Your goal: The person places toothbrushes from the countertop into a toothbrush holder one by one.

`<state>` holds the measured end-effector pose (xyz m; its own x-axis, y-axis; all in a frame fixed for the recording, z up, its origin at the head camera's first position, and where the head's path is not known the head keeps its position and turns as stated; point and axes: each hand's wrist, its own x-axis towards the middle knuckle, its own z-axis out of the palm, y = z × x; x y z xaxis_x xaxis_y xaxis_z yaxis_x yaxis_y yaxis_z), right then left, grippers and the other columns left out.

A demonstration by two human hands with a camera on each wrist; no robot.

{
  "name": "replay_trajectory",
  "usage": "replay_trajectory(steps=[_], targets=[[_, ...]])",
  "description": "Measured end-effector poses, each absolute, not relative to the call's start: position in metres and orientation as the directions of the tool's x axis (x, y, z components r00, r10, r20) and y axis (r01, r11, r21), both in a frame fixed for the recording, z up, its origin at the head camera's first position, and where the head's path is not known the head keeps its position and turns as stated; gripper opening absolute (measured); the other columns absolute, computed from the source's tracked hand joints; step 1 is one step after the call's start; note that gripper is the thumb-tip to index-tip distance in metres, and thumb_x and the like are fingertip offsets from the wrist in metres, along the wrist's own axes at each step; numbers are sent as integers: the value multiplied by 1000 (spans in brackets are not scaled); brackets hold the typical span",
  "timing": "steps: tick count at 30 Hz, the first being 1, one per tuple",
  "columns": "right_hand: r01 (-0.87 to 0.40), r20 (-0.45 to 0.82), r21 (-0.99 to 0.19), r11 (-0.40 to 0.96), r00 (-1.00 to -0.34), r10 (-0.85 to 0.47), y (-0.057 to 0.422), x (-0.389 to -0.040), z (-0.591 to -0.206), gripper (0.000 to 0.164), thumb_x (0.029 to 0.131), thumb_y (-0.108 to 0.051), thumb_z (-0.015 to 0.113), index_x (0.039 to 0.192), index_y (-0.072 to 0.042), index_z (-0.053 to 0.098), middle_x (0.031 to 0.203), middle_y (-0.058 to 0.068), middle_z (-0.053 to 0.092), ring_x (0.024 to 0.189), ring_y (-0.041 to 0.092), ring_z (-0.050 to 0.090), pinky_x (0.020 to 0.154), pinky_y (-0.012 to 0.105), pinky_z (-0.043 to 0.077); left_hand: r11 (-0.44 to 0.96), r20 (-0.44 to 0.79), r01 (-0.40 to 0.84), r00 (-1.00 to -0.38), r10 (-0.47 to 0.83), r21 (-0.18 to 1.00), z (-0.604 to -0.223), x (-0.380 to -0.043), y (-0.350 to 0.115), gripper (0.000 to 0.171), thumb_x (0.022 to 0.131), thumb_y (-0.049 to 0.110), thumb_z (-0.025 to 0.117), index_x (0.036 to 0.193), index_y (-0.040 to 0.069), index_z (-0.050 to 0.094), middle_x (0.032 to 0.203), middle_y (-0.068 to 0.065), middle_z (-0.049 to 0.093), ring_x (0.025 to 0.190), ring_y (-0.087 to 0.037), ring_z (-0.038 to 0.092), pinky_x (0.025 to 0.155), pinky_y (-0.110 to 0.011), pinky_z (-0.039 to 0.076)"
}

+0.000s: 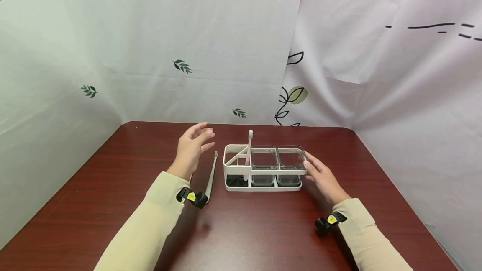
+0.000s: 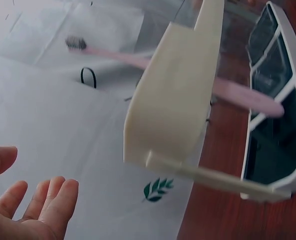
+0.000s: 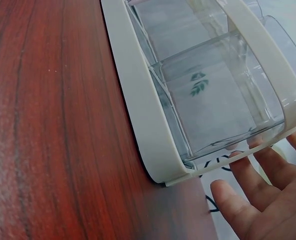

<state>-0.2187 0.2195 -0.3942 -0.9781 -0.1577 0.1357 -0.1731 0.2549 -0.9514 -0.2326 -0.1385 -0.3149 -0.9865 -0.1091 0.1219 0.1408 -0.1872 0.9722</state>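
Note:
A white toothbrush holder rack (image 1: 266, 188) stands on the table, with two clear square cups (image 1: 265, 158) in its middle and right compartments. A pink toothbrush (image 1: 249, 149) leans upright in the divided left part, bristles up. My right hand (image 1: 324, 181) is at the rack's right end; its fingers (image 3: 257, 182) rest against the side, the thumb apart from it. To the left of the rack my left hand (image 1: 190, 152) hovers with relaxed fingers, holding nothing. Between that hand and the rack lies a pale grey toothbrush (image 1: 212, 177) on the table.
The dark red wooden table (image 1: 256, 233) runs back to a white printed curtain (image 1: 226, 45). A sliver of something thin, mostly hidden, shows beside the left wrist. Each wrist wears a black strapped camera (image 1: 193, 197).

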Motion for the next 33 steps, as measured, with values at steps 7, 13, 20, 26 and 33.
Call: replay_trajectory(steps=[7, 13, 20, 26, 33], targets=[[-167, 127, -948, 270, -979, -160, 219, -219, -394, 58, 92, -39, 45, 141, -13, 29, 139, 17, 34, 123, 32, 36, 90, 50, 40, -173, 81, 110, -983, -167, 979, -320, -235, -159, 43, 88, 12, 56, 129, 7, 43, 115, -10, 50, 108, -24, 53, 84, -34, 48], [-162, 123, -946, 280, -981, -153, 219, -220, -394, 58, 92, -39, 45, 141, -13, 29, 141, 15, 31, 123, 31, 37, 91, 50, 39, -173, 37, 73, -978, -203, 982, -327, -239, -174, 47, 87, 14, 58, 130, 8, 42, 116, -9, 50, 106, -20, 54, 84, -32, 48], [-160, 121, -942, 293, -982, -147, 218, -218, -393, 59, 92, -41, 44, 141, -12, 28, 142, 15, 30, 123, 32, 37, 92, 50, 38, -214, -24, 21, -978, -206, 977, -332, -240, -185, 48, 89, 14, 55, 134, 9, 38, 113, -5, 50, 110, -21, 51, 89, -34, 45], [-169, 134, -936, 308, -982, -133, 217, -216, -392, 58, 93, -40, 44, 141, -12, 29, 140, 17, 33, 121, 31, 39, 91, 48, 40, -262, -89, -36, -977, -193, 964, -336, -243, -193, 51, 89, 13, 55, 136, 10, 36, 122, -8, 45, 116, -23, 47, 89, -32, 45], [-157, 118, -945, 288, -982, -149, 217, -216, -391, 55, 94, -35, 43, 141, -12, 28, 141, 17, 31, 122, 31, 37, 93, 49, 38, -266, -143, -89, -971, -191, 960, -341, -246, -200, 51, 89, 13, 55, 136, 8, 35, 124, -8, 44, 115, -22, 48, 90, -32, 44]])
